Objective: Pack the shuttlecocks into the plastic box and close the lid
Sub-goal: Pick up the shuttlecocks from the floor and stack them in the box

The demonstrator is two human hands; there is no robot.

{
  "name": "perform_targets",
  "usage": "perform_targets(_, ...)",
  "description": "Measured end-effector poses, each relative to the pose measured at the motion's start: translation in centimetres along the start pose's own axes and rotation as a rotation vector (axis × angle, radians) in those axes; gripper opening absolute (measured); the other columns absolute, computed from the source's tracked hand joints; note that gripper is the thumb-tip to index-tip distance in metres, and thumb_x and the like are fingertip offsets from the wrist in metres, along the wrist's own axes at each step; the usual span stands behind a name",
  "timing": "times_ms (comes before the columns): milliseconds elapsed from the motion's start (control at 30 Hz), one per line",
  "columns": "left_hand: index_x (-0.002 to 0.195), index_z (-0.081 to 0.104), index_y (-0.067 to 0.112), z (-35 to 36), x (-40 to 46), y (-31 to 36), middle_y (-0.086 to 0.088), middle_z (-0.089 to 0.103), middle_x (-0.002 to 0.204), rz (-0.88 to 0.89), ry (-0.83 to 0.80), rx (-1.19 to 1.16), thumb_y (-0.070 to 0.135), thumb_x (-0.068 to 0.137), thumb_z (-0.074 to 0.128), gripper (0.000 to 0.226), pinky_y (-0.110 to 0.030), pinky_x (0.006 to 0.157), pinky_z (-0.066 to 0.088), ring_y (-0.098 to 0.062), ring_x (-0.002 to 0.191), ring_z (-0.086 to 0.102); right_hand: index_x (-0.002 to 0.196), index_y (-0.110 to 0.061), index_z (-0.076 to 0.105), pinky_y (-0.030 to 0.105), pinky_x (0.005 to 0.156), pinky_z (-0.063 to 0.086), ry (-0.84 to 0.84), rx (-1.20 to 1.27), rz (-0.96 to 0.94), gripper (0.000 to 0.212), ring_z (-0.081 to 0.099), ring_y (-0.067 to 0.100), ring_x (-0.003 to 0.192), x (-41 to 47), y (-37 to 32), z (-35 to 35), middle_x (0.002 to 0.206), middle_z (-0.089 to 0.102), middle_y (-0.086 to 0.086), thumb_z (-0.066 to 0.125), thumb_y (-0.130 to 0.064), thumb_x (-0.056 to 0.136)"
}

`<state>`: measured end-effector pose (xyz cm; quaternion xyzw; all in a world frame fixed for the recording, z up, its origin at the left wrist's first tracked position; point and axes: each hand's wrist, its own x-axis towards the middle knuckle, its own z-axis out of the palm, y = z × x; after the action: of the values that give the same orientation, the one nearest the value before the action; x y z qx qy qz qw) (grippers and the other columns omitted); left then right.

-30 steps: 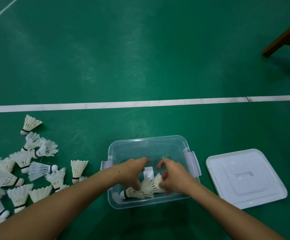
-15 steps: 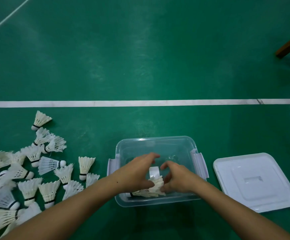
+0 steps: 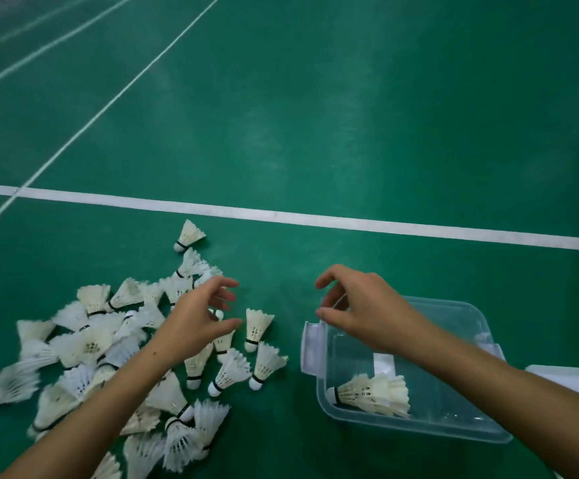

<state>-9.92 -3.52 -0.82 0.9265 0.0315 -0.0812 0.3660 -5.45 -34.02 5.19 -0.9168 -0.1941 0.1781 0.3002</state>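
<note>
Both hands are empty, with fingers loosely spread. The left hand (image 3: 196,321) hangs over the pile of shuttlecocks (image 3: 108,347) on the floor, and the right hand (image 3: 360,312) is over the plastic box (image 3: 453,428), which has only a few inside. It is best to pick them up by the round end and lay them all the same way, so the feathers don't bend. The lid (image 3: 571,378) waits beside the box.

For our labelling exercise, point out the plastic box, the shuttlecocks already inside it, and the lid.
plastic box (image 3: 415,431): head view, near wall.
shuttlecocks inside (image 3: 372,394): head view, feather skirts of the stack.
lid (image 3: 571,378): head view, visible white corner at the right edge.
</note>
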Motion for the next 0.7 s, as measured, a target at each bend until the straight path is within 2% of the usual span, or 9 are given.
perform_targets(67,0.131,0.058,0.032,-1.1,0.1,-2.7,0.014,0.068,0.111,-0.057,0.035,0.055,0.031,0.077,0.092,0.064,-0.032,0.085,0.062,-0.001,0.102,0.065,0.123,-0.027,0.060,0.043,0.086,0.060,-0.015,-0.017,-0.059,0.034,0.070,0.009,0.091,2.6,-1.8,1.3,0.098,0.076,-0.012,0.074,-0.035,0.093)
perform_targets(300,0.138,0.056,0.028,-1.5,-0.2,-8.2,0.002,0.061,0.130,-0.187,0.078,0.265,0.034,0.077,0.091,0.070,-0.036,0.101,0.054,-0.016,0.116,0.061,0.132,-0.021,0.055,0.046,0.089,0.058,-0.142,-0.154,-0.158,0.039,0.066,0.024,0.103,9.8,-4.8,7.4,0.110,0.073,-0.001,0.069,-0.027,0.097)
perform_targets(400,0.139,0.056,0.026,-1.2,0.6,-9.3,-0.006,0.069,0.125,-0.275,0.114,0.247,0.035,0.079,0.089,0.069,-0.038,0.095,0.058,-0.020,0.109,0.067,0.138,-0.017,0.049,0.050,0.093,0.057,-0.227,-0.206,-0.118,0.046,0.064,0.031,0.109,11.7,-4.6,9.8,0.121,0.067,0.009,0.069,-0.022,0.097)
perform_targets(467,0.142,0.054,0.031,-0.9,1.3,-9.8,-0.007,0.071,0.120,-0.299,0.067,0.213,0.039,0.077,0.090,0.074,-0.037,0.089,0.059,-0.021,0.104,0.068,0.139,-0.015,0.047,0.051,0.091,0.057,-0.265,-0.238,-0.100,0.047,0.063,0.033,0.107,12.6,-4.1,11.2,0.122,0.065,0.013,0.068,-0.017,0.097)
perform_targets(533,0.136,0.057,0.043,-0.9,1.8,-10.2,0.000,0.068,0.119,-0.268,-0.010,0.112,0.043,0.075,0.091,0.070,-0.035,0.087,0.055,-0.019,0.108,0.065,0.140,-0.014,0.045,0.051,0.086,0.058,-0.293,-0.256,-0.078,0.048,0.062,0.032,0.100,13.1,-3.5,12.5,0.116,0.064,0.013,0.063,-0.006,0.096)
perform_targets(567,0.130,0.061,0.048,-0.8,2.0,-10.3,0.006,0.067,0.121,-0.246,-0.059,0.037,0.045,0.073,0.091,0.065,-0.037,0.091,0.055,-0.016,0.111,0.064,0.142,-0.014,0.044,0.051,0.084,0.058,-0.300,-0.262,-0.068,0.050,0.062,0.031,0.096,13.3,-3.3,13.0,0.112,0.063,0.013,0.060,-0.002,0.096)
perform_targets(633,0.120,0.069,0.049,-0.8,2.5,-10.3,0.020,0.068,0.126,-0.211,-0.168,-0.052,0.052,0.069,0.092,0.056,-0.041,0.104,0.053,-0.005,0.118,0.063,0.144,-0.017,0.043,0.051,0.083,0.059,-0.312,-0.269,-0.052,0.055,0.063,0.031,0.095,13.7,-2.8,13.6,0.113,0.064,0.012,0.057,0.003,0.095)
perform_targets(700,0.113,0.074,0.048,-0.6,2.9,-9.8,0.025,0.068,0.125,-0.196,-0.263,-0.048,0.057,0.067,0.090,0.049,-0.040,0.109,0.051,0.003,0.119,0.061,0.145,-0.021,0.043,0.050,0.085,0.059,-0.317,-0.278,-0.039,0.058,0.065,0.030,0.099,14.0,-2.5,14.1,0.118,0.065,0.010,0.058,0.003,0.094)
